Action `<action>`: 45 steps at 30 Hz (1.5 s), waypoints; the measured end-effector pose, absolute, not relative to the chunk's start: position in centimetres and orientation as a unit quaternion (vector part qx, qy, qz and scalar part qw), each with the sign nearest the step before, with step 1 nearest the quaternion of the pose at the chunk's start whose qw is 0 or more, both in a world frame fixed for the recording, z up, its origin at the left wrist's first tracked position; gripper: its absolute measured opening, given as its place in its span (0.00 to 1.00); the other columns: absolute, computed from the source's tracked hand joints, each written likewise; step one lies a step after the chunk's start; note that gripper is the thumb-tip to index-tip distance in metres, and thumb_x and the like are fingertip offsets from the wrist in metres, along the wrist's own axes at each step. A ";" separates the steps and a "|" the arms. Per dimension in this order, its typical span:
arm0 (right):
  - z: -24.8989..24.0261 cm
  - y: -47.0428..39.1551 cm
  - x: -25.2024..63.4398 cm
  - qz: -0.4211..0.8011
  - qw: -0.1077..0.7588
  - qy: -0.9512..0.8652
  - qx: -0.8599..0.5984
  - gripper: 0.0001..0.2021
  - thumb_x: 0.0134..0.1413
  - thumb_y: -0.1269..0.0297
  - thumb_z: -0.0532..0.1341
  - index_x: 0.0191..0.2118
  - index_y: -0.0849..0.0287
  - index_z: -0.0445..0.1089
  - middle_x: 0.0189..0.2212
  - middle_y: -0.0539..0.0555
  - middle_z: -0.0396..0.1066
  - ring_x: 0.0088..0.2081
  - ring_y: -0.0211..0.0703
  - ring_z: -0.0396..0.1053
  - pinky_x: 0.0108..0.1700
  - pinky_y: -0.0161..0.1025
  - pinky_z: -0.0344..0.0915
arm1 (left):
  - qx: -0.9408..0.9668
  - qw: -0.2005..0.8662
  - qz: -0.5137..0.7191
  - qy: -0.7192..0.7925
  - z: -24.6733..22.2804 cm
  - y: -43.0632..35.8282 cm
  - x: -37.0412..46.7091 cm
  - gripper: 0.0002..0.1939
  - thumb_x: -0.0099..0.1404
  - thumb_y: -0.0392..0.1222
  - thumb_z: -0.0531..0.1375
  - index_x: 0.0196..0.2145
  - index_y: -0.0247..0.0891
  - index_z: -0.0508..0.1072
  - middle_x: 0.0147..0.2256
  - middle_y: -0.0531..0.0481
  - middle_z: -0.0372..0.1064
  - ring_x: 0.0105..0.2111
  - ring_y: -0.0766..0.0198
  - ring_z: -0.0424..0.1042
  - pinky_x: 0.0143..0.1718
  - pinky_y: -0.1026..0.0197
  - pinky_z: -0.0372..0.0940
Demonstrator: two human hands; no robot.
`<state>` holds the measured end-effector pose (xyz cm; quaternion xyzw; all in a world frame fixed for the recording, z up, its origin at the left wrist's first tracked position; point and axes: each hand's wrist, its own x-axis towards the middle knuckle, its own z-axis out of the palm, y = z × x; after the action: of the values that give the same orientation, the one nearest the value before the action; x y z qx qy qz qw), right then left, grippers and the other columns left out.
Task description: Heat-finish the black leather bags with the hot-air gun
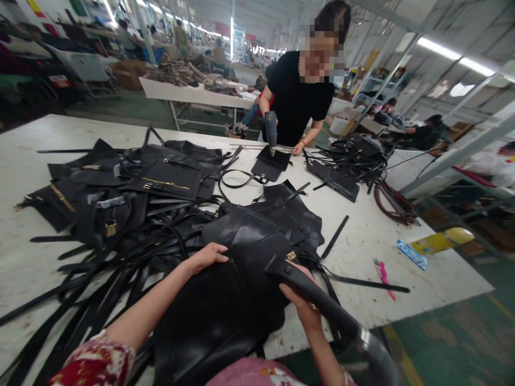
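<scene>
A black leather bag [213, 316] lies in front of me, partly over the table's near edge. My left hand [209, 255] grips its upper left edge, with the thumb on top and some fingers hidden. My right hand [301, 295] is wrapped round a black vacuum cleaner nozzle [322, 295], whose flat tip rests on or just above the bag's right part. From the nozzle a grey hose [378, 354] curves down to the lower right. Beside the right fingertips sits a gold clasp [291, 256]. More black leather pieces [241, 225] lie just beyond the bag.
Black bags and straps [173, 177] heap up on the left of the white table [442, 279]. Across it a co-worker [301, 91] holds a heat gun [271, 131] over a black flap. Pink-handled snips [384, 279], a yellow can [442, 241] and brown straps [394, 203] lie right.
</scene>
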<state>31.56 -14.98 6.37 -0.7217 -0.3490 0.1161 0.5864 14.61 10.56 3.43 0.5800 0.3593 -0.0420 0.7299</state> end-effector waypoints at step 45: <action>1.4 -8.0 29.7 0.151 0.571 -0.426 -0.685 0.19 0.43 0.61 0.67 0.46 0.52 0.72 0.42 0.52 0.73 0.45 0.48 0.71 0.50 0.44 0.68 | 0.564 0.667 0.190 0.448 0.8 12.8 19.4 0.10 0.41 0.46 0.63 0.18 0.36 0.70 0.16 0.55 0.66 0.19 0.66 0.62 0.26 0.63 0.57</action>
<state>29.67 -8.00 1.36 -0.6853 -0.4259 0.1507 0.5712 19.37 12.76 0.77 0.5639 0.4479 0.1900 0.6673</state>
